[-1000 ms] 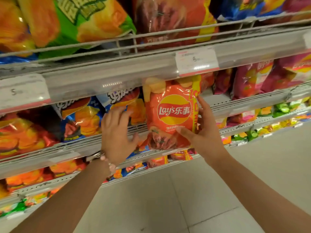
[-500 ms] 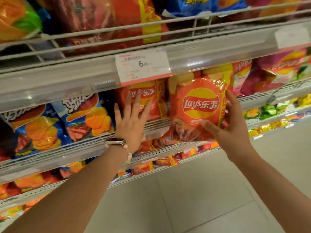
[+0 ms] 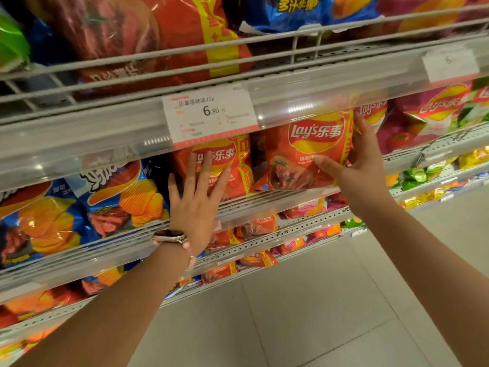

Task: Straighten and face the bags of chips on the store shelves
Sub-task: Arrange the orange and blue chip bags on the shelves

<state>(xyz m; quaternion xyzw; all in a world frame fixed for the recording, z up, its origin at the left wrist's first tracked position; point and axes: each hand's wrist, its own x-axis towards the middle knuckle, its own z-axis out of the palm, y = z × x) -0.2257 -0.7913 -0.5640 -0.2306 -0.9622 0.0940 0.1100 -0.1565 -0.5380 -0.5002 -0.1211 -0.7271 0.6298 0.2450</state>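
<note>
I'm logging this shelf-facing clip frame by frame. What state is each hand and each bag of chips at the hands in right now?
Left hand: open, fingers spread flat against the rear orange bag.
Right hand: grips the front orange bag, thumb on its face, fingers round its right edge.
Front orange bag: upright, logo facing out, held.
Rear orange bag: upright, set further back, partly behind the price tag.
Blue ridged-chip bag: upright on the shelf, untouched.

A single wide-angle head-worn camera looks forward and slightly down along both outstretched forearms, close to a tiered store shelf [image 3: 79, 144] that fills the upper frame and bows with lens distortion. The price rail sits nearest, at arm's reach; pale floor tiles [image 3: 304, 313] run below. The shelving slants away to the right.
</note>
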